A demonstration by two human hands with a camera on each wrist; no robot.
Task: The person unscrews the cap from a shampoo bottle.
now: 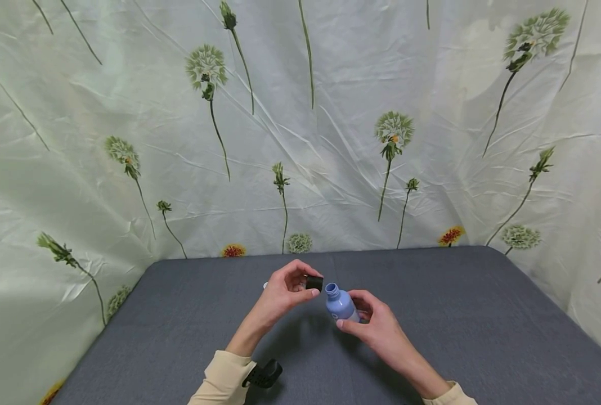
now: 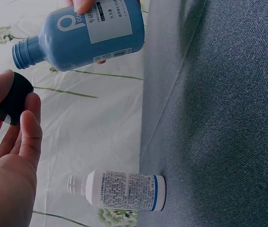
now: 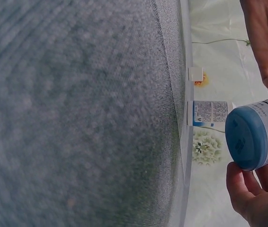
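Observation:
In the head view my left hand [image 1: 279, 293] pinches a black cap [image 1: 314, 283] between thumb and fingers. Just right of it, my right hand [image 1: 379, 326] grips a blue bottle [image 1: 341, 306] round its body, above the table. The bottle tilts toward the left hand, its threaded neck bare. A small gap separates cap and neck. Up close in the left wrist view, the cap [image 2: 16, 97] sits below the mouth of the blue bottle [image 2: 93, 35], which has a white label. The right wrist view shows the bottle's base [image 3: 243, 139]; the cap is mostly hidden there.
A white bottle [image 2: 124, 191] with a printed label, blue band and clear top stands on the grey cloth-covered table [image 1: 179, 326]. The left hand mostly hides it in the head view. A small white object [image 3: 195, 74] is near it. Behind hangs a flowered curtain [image 1: 331, 140].

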